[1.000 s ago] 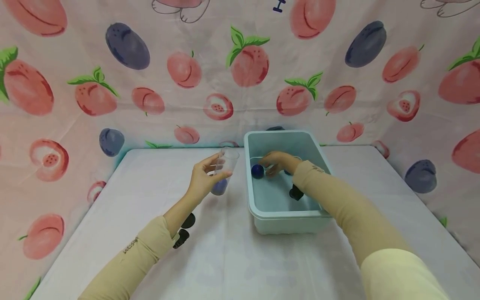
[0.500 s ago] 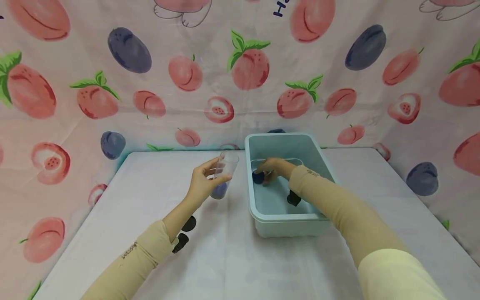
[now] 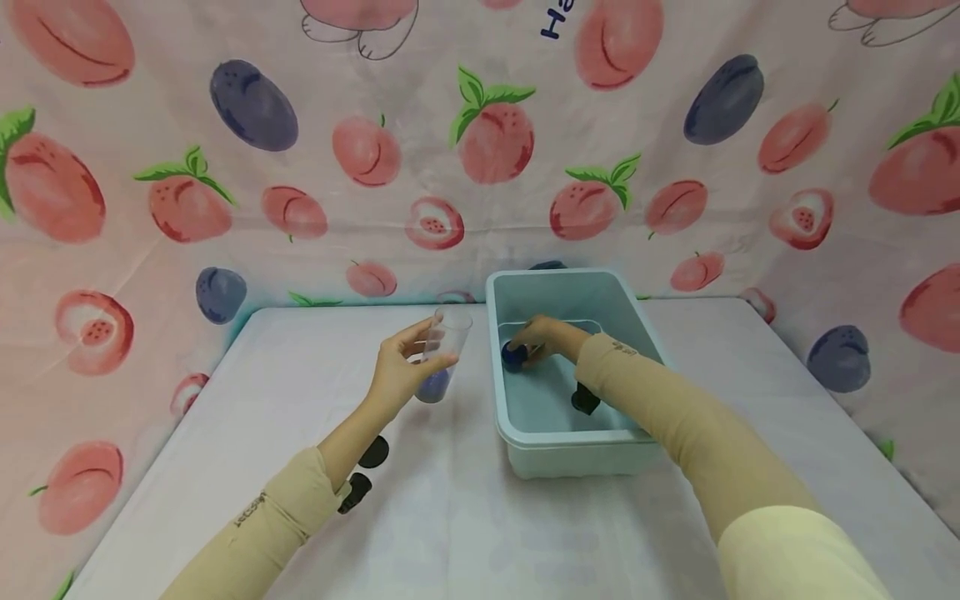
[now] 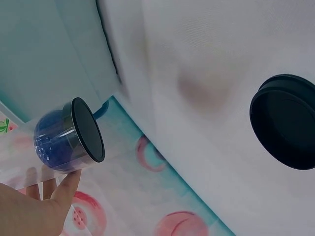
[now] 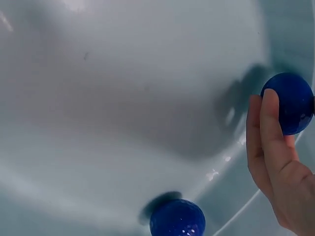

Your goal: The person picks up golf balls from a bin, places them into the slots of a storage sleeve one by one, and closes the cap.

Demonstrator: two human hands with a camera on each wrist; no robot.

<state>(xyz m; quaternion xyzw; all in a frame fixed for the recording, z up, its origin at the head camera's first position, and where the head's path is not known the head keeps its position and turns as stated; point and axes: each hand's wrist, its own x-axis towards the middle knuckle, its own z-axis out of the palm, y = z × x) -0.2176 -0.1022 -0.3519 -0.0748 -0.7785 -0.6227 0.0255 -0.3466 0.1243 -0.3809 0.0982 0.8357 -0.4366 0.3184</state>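
My left hand [image 3: 401, 367] grips a clear plastic cup [image 3: 450, 333], which leans a little above the table just left of the bin. Inside the cup's lower end sits a dark blue ball [image 4: 53, 140]; the base [image 4: 88, 130] looks dark. My right hand [image 3: 551, 335] reaches down into the pale blue bin [image 3: 577, 435]. Its fingers and thumb pinch a glossy blue ball [image 5: 290, 103] by the bin's left wall; the thumb is mostly hidden in the right wrist view. A second blue ball [image 5: 177, 219] lies on the bin floor.
A round black lid [image 3: 373, 452] lies on the white table [image 3: 465, 533] near my left forearm. Small black pieces [image 3: 355, 492] show beneath each wrist. The bin's raised rim surrounds my right hand. A fruit-print cloth [image 3: 435, 167] hangs behind the table.
My right hand has moved slightly left and down onto the blue ball by the bin's left wall and taken hold of it. The left hand still holds the cup in nearly the same place.
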